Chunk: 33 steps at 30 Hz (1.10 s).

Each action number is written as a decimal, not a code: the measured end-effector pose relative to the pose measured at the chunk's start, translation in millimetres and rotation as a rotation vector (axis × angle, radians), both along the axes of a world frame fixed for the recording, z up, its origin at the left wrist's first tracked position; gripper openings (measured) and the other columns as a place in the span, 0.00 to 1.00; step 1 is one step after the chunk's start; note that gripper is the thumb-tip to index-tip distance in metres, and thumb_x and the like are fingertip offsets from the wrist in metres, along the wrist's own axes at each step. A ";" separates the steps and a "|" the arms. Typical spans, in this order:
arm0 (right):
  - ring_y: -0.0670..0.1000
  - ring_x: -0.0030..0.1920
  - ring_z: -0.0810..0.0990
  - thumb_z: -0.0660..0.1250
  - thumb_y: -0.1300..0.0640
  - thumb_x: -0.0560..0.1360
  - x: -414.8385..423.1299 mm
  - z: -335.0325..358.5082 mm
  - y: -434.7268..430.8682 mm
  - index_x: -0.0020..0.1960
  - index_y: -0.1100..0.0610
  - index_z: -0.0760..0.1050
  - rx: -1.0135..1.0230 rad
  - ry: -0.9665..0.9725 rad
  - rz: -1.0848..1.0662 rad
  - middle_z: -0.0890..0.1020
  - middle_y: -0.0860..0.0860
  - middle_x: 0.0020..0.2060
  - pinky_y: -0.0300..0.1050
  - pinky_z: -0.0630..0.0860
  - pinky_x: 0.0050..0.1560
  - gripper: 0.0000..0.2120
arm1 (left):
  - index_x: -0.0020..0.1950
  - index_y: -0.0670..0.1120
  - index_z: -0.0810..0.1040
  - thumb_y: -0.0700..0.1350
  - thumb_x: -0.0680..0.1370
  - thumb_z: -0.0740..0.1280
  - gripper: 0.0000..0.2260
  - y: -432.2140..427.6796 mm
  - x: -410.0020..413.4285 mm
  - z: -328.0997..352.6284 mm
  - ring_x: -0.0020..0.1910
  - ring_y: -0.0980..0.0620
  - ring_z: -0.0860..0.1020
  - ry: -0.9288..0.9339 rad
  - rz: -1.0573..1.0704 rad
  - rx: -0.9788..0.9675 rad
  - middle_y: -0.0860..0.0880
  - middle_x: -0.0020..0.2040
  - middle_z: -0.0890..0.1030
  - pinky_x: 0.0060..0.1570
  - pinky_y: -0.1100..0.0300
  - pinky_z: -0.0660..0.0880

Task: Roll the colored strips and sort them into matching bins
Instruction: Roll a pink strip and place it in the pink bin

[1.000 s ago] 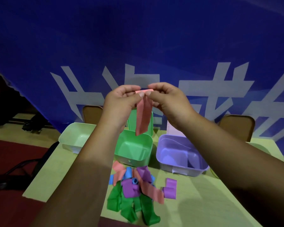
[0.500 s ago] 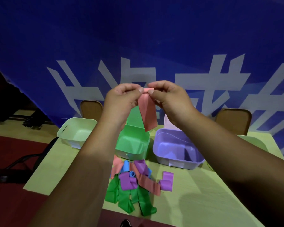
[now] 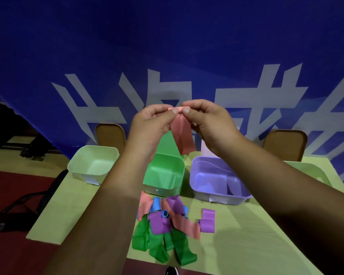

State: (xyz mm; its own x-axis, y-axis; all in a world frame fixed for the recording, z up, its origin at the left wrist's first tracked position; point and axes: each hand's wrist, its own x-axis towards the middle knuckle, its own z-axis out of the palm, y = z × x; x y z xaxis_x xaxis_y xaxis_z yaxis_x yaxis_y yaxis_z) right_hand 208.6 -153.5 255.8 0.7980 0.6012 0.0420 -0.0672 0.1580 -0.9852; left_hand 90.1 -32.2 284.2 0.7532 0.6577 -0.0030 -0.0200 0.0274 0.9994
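Note:
Both hands are raised in front of me, high above the table. My left hand and my right hand pinch the top edge of a pink strip, which hangs down between them, slightly twisted. Below, on the yellow-green table, lies a pile of loose strips: green, pink, purple and blue, some partly curled. Behind the pile stand a pale green bin, a bright green bin and a purple bin that holds something purple.
A blue banner with white characters hangs behind the table. Two brown chair backs stand at the far edge. A pale bin rim shows behind my right forearm. Dark chair legs stand on the red floor at left.
The pink strip's lower end has swung from left to right and the strip hangs shorter. My hands stay pinched at its top edge.

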 end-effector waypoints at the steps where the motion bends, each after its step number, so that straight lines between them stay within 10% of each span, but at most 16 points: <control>1: 0.54 0.53 0.88 0.74 0.59 0.81 0.3 -0.6 2.8 0.58 0.53 0.86 -0.005 -0.003 0.003 0.89 0.55 0.51 0.49 0.83 0.56 0.07 | 0.60 0.42 0.86 0.44 0.80 0.77 0.10 4.6 0.5 -2.4 0.56 0.42 0.88 0.007 -0.003 0.004 0.41 0.54 0.89 0.63 0.41 0.83; 14: 0.60 0.51 0.86 0.73 0.58 0.81 -10.5 -5.2 42.0 0.57 0.57 0.86 -0.013 0.052 -0.060 0.87 0.64 0.51 0.66 0.81 0.66 0.07 | 0.63 0.46 0.85 0.38 0.80 0.75 0.12 52.6 -1.0 -8.8 0.53 0.51 0.88 0.010 -0.030 0.047 0.47 0.54 0.89 0.57 0.54 0.86; 33: 0.56 0.49 0.90 0.71 0.59 0.83 -34.1 8.4 81.1 0.59 0.62 0.84 -0.074 0.063 -0.147 0.89 0.58 0.47 0.54 0.85 0.59 0.08 | 0.60 0.54 0.85 0.42 0.78 0.78 0.12 99.8 -7.4 -6.4 0.55 0.53 0.87 -0.007 -0.008 0.142 0.53 0.54 0.89 0.57 0.50 0.86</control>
State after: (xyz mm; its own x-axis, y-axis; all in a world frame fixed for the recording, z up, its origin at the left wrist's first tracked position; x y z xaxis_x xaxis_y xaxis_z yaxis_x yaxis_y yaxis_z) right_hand 174.5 -72.4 264.2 0.8770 0.4777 -0.0514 -0.1112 0.0978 -0.9890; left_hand 82.7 67.6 277.8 0.7584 0.6448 0.0952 -0.0274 -0.1143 0.9931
